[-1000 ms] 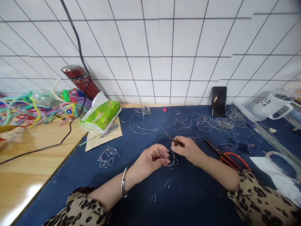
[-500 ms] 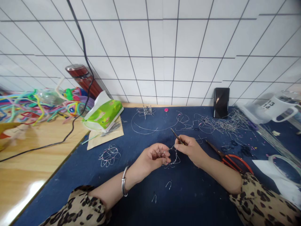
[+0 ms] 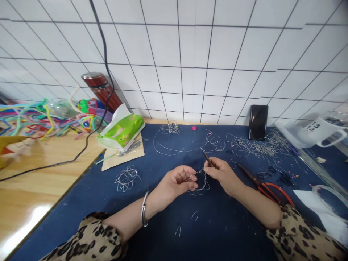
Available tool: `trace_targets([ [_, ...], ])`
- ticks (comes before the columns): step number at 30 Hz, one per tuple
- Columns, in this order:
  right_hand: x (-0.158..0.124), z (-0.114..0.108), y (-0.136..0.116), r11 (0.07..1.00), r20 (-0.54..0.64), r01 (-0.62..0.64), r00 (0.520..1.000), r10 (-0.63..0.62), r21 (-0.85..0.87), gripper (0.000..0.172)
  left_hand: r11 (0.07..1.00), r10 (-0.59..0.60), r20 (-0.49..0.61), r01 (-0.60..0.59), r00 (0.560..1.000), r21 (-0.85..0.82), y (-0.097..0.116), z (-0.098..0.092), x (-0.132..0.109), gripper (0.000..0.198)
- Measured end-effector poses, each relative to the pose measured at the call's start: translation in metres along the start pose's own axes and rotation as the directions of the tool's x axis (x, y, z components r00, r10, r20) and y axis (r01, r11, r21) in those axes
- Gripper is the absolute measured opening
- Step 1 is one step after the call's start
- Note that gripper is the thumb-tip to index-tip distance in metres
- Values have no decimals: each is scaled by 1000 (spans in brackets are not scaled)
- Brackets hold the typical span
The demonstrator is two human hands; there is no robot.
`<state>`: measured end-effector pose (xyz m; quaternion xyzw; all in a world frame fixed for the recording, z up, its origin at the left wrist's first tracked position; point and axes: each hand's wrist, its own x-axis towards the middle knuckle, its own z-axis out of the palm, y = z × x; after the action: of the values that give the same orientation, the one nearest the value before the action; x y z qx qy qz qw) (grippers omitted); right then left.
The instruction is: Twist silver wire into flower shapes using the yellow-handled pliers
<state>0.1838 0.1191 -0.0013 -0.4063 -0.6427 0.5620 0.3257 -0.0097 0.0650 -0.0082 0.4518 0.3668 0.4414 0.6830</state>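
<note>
"While you are working over the dark blue table surface (image 3: 154,237), what are you gripping?"

"My left hand (image 3: 178,183) is pinching a round, pink-beaded silver wire piece (image 3: 201,189), and my right hand (image 3: 222,175) is gripping a slim, pointed dark metal tool (image 3: 206,157)."

"And where is the wire piece sitting?"

"It is sitting between my hands; whether it is touching the table surface, I cannot tell."
</note>
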Motion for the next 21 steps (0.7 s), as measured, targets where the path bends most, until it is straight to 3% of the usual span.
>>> trace_targets([
  [21,0,0,2,1000,-20,7,1000,-6,26,12,999,23,4,-23,1000,-33,-1,-1,1,26],
])
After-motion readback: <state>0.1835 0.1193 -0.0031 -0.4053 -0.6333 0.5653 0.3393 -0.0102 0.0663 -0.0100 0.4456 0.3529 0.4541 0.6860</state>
